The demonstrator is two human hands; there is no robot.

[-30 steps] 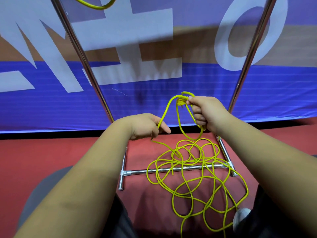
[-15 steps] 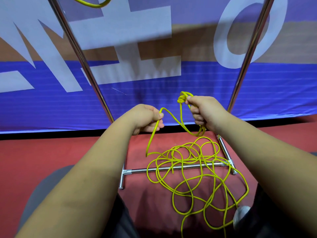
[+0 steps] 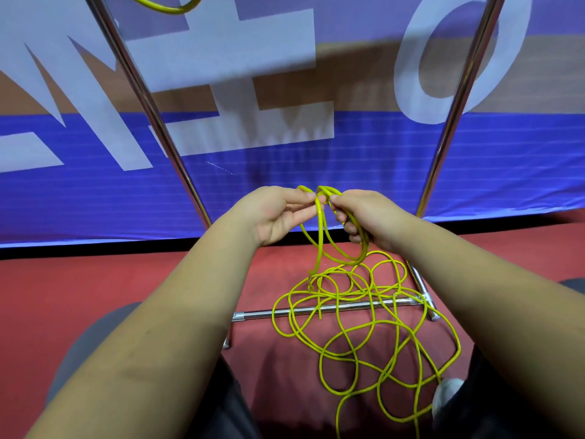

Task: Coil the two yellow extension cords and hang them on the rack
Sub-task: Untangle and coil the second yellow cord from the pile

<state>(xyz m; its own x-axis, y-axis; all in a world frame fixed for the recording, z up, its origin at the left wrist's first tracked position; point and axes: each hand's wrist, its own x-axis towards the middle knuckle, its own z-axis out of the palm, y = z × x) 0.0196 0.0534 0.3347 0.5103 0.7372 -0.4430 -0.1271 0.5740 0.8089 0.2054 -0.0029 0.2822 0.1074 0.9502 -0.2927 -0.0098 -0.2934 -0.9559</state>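
Observation:
A yellow extension cord [image 3: 354, 327] lies in a loose tangle on the red floor, draped over the rack's bottom crossbar. My right hand [image 3: 364, 217] grips a few short loops of it that hang down in front of the rack. My left hand [image 3: 278, 213] pinches a strand of the same cord right beside the right hand's fingertips. The chrome rack [image 3: 148, 99] rises in two slanted poles on either side of my hands. A second yellow cord [image 3: 164, 6] hangs from above at the top left; only its lowest loop shows.
A blue, white and tan banner [image 3: 285, 147] closes off the space behind the rack. The rack's crossbar [image 3: 253, 314] and foot [image 3: 427, 299] lie on the red floor. My knees in dark trousers and a white shoe tip [image 3: 446, 391] sit near the bottom edge.
My left hand rose and moved right with a strand until it met my right hand, adding a loop. More cord lifted off the floor pile.

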